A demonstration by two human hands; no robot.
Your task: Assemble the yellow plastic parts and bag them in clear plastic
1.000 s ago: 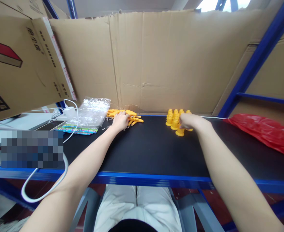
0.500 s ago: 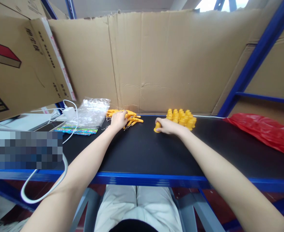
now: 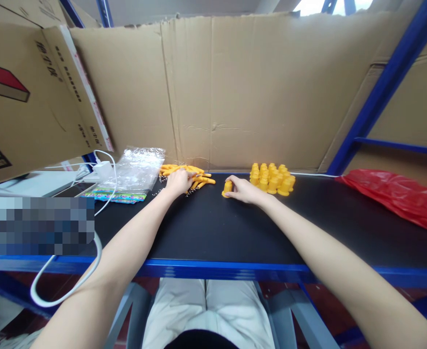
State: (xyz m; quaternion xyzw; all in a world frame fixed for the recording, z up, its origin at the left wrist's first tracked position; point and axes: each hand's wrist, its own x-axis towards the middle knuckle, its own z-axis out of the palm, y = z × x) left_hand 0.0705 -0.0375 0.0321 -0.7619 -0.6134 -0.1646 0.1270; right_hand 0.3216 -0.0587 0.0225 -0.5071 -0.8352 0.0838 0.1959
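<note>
My left hand is at a pile of slim orange-yellow sticks. Its fingers are curled down over the pile, and what they pinch is hidden. Thin, dark, curly bits show along the pile's edges. My right hand grips a small yellow piece, narrow at the top and flared at the base, between thumb and fingers. That piece is upright at the table surface. To the right of this hand, several similar yellow pieces stand upright in a close group.
A clear plastic bag and a colourful packet lie left of the pile. White cables loop at the left, one across my left forearm. A red plastic bag lies far right. Cardboard walls the back of the black table.
My right hand has moved slightly left with the yellow piece, away from the group. My left hand has stayed at the pile with almost no movement.
</note>
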